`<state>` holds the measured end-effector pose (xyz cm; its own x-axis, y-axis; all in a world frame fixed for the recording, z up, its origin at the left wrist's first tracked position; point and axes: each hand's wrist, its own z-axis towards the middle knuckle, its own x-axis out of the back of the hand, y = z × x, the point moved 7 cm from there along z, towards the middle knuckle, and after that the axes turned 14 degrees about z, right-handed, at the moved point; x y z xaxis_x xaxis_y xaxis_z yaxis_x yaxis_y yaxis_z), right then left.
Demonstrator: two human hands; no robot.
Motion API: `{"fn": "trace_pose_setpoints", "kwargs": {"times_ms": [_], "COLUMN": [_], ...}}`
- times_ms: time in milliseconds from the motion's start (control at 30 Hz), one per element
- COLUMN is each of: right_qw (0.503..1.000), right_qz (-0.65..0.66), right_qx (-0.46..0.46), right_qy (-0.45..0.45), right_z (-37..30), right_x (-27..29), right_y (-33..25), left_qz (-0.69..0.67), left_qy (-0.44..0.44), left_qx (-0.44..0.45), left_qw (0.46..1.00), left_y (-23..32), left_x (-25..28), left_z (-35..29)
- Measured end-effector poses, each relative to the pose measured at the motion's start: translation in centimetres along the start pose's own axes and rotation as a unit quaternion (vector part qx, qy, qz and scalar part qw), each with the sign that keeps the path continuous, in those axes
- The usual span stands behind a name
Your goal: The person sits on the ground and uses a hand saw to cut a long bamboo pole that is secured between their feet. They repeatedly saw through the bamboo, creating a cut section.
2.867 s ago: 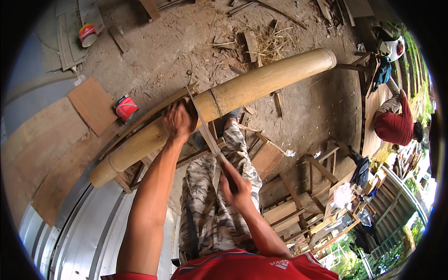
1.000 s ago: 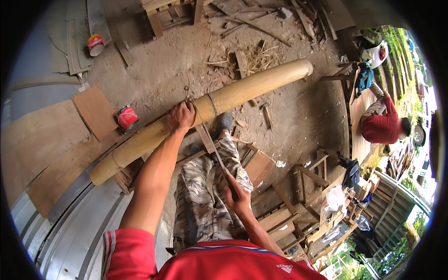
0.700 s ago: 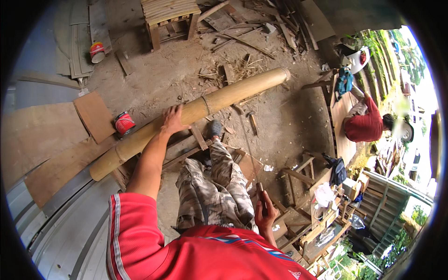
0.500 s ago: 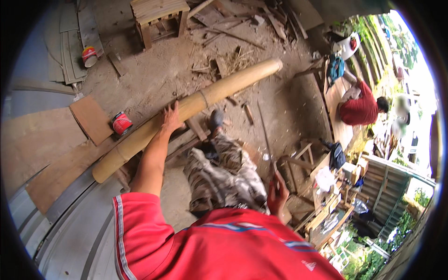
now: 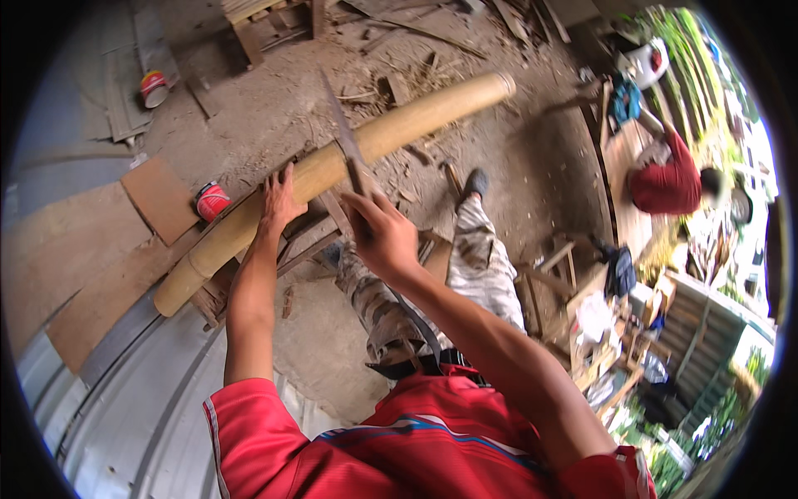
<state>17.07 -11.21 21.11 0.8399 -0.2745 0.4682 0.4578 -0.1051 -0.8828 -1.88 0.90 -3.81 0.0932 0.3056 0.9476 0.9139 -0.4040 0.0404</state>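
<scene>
A thick, pale yellow bamboo pole (image 5: pixel 416 119) slants across the view from lower left to upper right, propped above the ground. My left hand (image 5: pixel 281 202) grips it from above, fingers curved over its far side and thumb nearer me. In my closed right hand (image 5: pixel 385 233) is the handle of a long-bladed tool (image 5: pixel 343 129). Its narrow blade tapers and crosses over the pole just right of my left hand, tip pointing away from me. Whether it is a saw or a machete, and whether it touches the bamboo, I cannot tell.
Red cans (image 5: pixel 212 200) and plywood sheets (image 5: pixel 162 204) lie at left, metal sheeting (image 5: pixel 141 399) at lower left. A wooden stool (image 5: pixel 249 29) stands at the back. A hammer-like tool (image 5: pixel 453 177) lies beside my foot. At right, a person in red (image 5: pixel 669 179) sits on a wooden platform.
My right hand has swung the tool from low on my right side up and left to the pole. My left hand stays on the bamboo, and my right leg now shows farther right.
</scene>
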Motion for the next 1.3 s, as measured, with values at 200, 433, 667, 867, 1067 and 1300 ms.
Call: {"fn": "trace_pose_setpoints", "kwargs": {"times_ms": [200, 433, 667, 867, 1067, 1300], "right_qw": [0.995, 0.994, 0.989, 0.985, 0.977, 0.983], "right_qz": [0.012, -0.108, -0.138, -0.149, -0.131, -0.096], "right_qx": [0.051, -0.01, -0.046, -0.084, -0.169, -0.153], "right_qy": [-0.089, -0.016, -0.004, 0.016, -0.023, 0.021], "right_z": [-1.4, 0.0, 4.4, 2.6, 2.5, 2.7], "right_x": [20.5, 44.9, 53.4, 53.4, 47.1, 40.2], "right_y": [8.3, 26.7, 37.0, 40.3, 38.8, 41.1], "left_qz": [0.025, 0.078, 0.058, 0.072, 0.073, 0.117], "left_qy": [-0.037, -0.125, -0.218, -0.219, -0.289, -0.231], "left_qx": [0.021, 0.036, 0.04, -0.016, -0.066, -0.152], "left_qw": [0.999, 0.988, 0.973, 0.973, 0.952, 0.954], "left_y": [1.1, 19.9, 35.1, 42.2, 47.9, 51.3], "left_x": [0.9, 9.5, 10.2, 8.0, 5.2, -1.0], "left_z": [-1.1, -3.6, 2.2, 12.3, 21.3, 32.4]}}
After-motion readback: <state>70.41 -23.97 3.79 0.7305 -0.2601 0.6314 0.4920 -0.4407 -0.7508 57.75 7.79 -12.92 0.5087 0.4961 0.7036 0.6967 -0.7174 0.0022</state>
